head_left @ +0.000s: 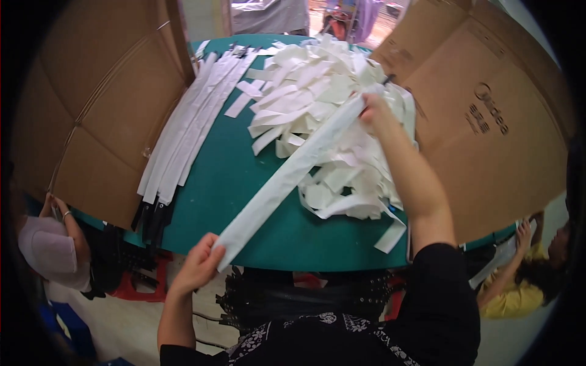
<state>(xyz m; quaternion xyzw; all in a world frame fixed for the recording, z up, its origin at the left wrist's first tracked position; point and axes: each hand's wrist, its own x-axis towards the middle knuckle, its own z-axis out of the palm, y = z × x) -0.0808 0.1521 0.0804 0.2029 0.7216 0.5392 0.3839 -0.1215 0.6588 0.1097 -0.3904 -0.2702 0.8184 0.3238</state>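
A long white strip [293,171], flat and sleeve-like, stretches diagonally between my two hands above the green table. My left hand [202,261] pinches its near end by the front edge. Higher up and to the right, my right hand [373,112] has its fingers closed around the far end, where a small dark tip shows. Behind and beneath the strip lies a tangled heap of loose white strips [299,91]. On the left, several long white sleeves [195,125] lie side by side, with black ends sticking out of them.
The green tabletop [220,201] runs between tall cardboard walls, one on the left [116,110] and one on the right [488,140]. Black straps with metal eyelets [305,299] hang below the front edge. One person sits beyond each wall. A red stool [140,283] stands at lower left.
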